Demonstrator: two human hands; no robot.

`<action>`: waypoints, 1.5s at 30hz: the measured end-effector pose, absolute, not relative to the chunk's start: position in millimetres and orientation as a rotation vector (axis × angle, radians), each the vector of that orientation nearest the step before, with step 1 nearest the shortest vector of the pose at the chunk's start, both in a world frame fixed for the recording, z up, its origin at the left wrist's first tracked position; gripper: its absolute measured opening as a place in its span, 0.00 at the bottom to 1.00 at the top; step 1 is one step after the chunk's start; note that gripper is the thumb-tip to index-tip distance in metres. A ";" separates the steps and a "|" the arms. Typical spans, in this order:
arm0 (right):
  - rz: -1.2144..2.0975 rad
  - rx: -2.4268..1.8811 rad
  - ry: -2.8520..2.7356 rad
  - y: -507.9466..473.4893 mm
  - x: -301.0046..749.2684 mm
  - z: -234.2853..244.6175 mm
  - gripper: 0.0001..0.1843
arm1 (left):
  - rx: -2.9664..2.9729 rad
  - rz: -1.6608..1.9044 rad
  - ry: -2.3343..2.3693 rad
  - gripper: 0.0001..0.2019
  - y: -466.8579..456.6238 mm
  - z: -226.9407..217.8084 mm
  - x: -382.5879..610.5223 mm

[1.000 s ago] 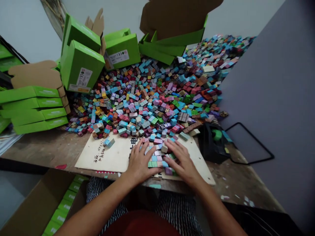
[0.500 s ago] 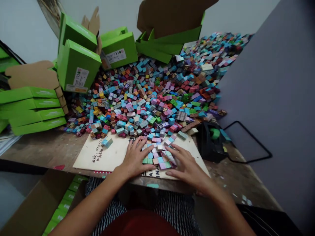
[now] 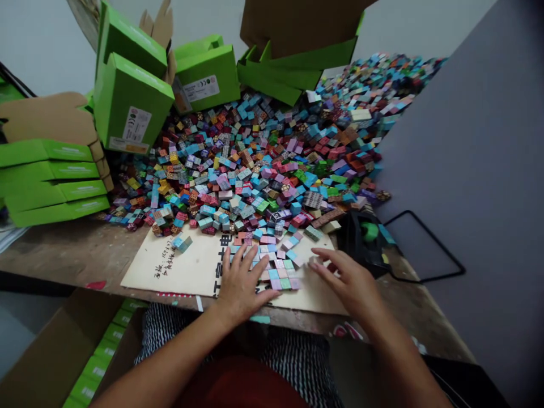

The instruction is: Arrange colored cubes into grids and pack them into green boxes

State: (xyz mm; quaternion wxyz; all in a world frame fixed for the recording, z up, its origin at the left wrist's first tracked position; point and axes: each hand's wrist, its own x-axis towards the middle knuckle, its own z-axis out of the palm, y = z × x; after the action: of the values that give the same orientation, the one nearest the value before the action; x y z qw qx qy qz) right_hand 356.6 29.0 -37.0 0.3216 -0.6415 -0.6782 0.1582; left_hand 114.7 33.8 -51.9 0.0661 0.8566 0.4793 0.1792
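My left hand (image 3: 242,280) rests on a cream card sheet (image 3: 178,272) printed with black characters, its spread fingertips against the left side of a loose patch of small pastel cubes (image 3: 278,269). It holds nothing. My right hand (image 3: 344,277) is to the right of that patch, fingers apart and empty, with its fingertips just off the cubes above the sheet. A small joined cluster of blue cubes (image 3: 182,243) lies on the sheet's upper left. Behind the sheet spreads a large heap of multicoloured patterned blocks (image 3: 255,175).
Green cardboard boxes (image 3: 131,107) stand open behind the heap, and flat green boxes (image 3: 51,181) are stacked at left. A black bag (image 3: 361,243) sits at the worn wooden table's (image 3: 72,255) right. A grey wall (image 3: 467,170) closes the right side.
My right hand has moved right, away from the cubes, and its fingers have lifted off them. My left hand has shifted slightly left. The camera view has tilted a little.
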 end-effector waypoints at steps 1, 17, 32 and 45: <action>0.481 -1.712 -1.785 21.5 361.2 -40.6 0.23 | 2.577 0.546 1.452 0.34 33.7 -51.9 114.1; 0.247 -1.212 -2.347 103.6 267.7 -38.8 0.16 | 2.531 0.589 1.431 0.36 39.3 -54.0 113.0; 0.281 -1.474 -2.004 40.4 354.7 -44.1 0.23 | 2.459 0.541 1.405 0.46 67.0 -39.5 112.9; 0.096 -1.527 -1.974 1.1 279.0 -83.2 0.26 | 2.496 0.693 1.285 0.18 96.4 -49.9 106.8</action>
State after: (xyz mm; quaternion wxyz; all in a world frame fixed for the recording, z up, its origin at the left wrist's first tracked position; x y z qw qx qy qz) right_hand 279.0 1.1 -83.2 0.3167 -0.5800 -0.7497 0.0364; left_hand 106.8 96.4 -49.9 0.1247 0.8565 0.4409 0.2377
